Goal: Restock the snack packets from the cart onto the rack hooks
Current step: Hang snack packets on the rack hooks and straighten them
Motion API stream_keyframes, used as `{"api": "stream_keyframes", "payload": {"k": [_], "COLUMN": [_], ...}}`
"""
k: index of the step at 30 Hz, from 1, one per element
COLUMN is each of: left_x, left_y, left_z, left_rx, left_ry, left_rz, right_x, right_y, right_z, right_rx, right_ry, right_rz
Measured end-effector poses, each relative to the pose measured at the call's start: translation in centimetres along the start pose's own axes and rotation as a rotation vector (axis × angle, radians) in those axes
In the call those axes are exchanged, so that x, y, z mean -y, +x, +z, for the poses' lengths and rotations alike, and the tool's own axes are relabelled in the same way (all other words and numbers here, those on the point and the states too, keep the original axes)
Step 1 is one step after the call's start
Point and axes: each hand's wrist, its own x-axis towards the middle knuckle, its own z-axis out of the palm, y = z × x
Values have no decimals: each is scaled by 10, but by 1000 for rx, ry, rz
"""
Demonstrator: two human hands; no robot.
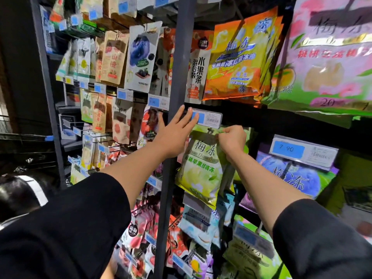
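Both my arms reach far out in front, black sleeves pushed up. My left hand [174,132] is flat, fingers straight and spread apart. My right hand [231,140] is just beside it, fingers curled tight and pinching.

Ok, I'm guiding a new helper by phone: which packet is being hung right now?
Find the dark upright post in the middle of the rack. Just right of it, under the price tag touched by the left hand, hangs the pale green packet, pinched at its top by the right hand. Its neighbours are orange above, purple-blue to the right.
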Motion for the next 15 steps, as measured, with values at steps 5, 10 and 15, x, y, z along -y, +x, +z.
{"api": "stream_keyframes", "payload": {"k": [5,10,15], "left_x": [-1,-5,-30], "left_y": [-1,-4,-25], "left_z": [0,0,21], "left_rx": [3,39,19], "left_ry": [3,-58,-207], "left_rz": [-10,-35,-86], "right_x": [-9,-13,-38], "right_y": [9,4,-29], "right_z": [1,-7,-20], "right_rx": [8,-40,-101], "right_ry": [-20,-111,-35], "right_rz": [22,73,5]}}
